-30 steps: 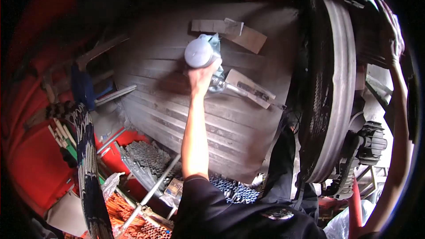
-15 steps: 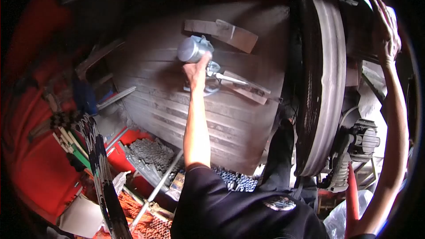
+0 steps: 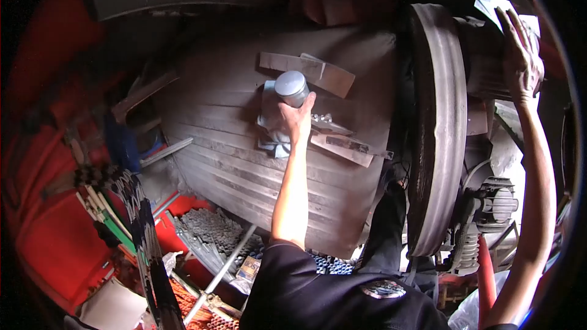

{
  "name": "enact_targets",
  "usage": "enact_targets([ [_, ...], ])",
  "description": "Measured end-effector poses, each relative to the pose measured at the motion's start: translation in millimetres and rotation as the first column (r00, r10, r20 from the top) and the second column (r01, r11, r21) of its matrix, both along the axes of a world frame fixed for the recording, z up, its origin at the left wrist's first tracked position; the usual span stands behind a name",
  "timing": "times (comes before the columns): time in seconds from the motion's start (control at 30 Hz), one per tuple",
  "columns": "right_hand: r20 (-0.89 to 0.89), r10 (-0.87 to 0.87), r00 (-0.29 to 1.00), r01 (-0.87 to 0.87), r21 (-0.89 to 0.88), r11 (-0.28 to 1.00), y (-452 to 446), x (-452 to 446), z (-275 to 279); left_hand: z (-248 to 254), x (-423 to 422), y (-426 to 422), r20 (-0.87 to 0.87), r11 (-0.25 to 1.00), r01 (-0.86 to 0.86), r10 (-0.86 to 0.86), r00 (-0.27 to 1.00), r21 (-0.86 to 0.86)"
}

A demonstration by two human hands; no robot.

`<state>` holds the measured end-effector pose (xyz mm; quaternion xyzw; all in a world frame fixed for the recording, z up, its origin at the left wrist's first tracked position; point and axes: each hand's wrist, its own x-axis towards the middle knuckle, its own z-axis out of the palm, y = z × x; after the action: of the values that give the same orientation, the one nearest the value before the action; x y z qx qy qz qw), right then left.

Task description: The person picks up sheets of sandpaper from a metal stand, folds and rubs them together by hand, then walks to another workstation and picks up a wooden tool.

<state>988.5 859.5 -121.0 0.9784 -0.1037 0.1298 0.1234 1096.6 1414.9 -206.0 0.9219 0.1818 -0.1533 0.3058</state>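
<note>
My left hand is wrapped around a silver cylindrical can with a flat round top, above a large dusty panel. A crumpled pale blue cloth lies under and beside that hand. Small shiny pieces show just right of my fingers; what they belong to is unclear. At the upper right, my right hand lies with fingers stretched out against a white sheet. Whether the thumb presses on the sheet is hidden.
A big ribbed wheel-like rim stands right of the panel, with a finned motor part beyond it. Wooden strips lie on the panel. At lower left are metal tubes, bundled rods and a red surface.
My left hand has moved right and slightly down in view, and the can has turned more upright. The long white piece beside it no longer shows. My right hand stays at the sheet.
</note>
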Motion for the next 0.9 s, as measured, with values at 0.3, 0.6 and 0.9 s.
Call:
enact_targets([
  [0.3,-0.008,-0.032,0.999,0.032,-0.012,0.999,4.4,2.9,5.2,79.9,14.8,-75.7,0.371,0.916,0.347,-0.399,0.839,0.203],
  [0.6,0.02,0.003,1.0,-0.002,-0.026,1.0,1.1,0.7,-1.1,37.8,106.9,-79.2,-0.48,0.491,0.854,-0.716,0.508,0.172],
  [0.9,0.019,-0.021,1.0,0.021,-0.008,1.0,5.3,6.7,9.3,76.5,86.3,-30.4,-0.458,0.432,0.871,-0.741,0.491,0.235],
])
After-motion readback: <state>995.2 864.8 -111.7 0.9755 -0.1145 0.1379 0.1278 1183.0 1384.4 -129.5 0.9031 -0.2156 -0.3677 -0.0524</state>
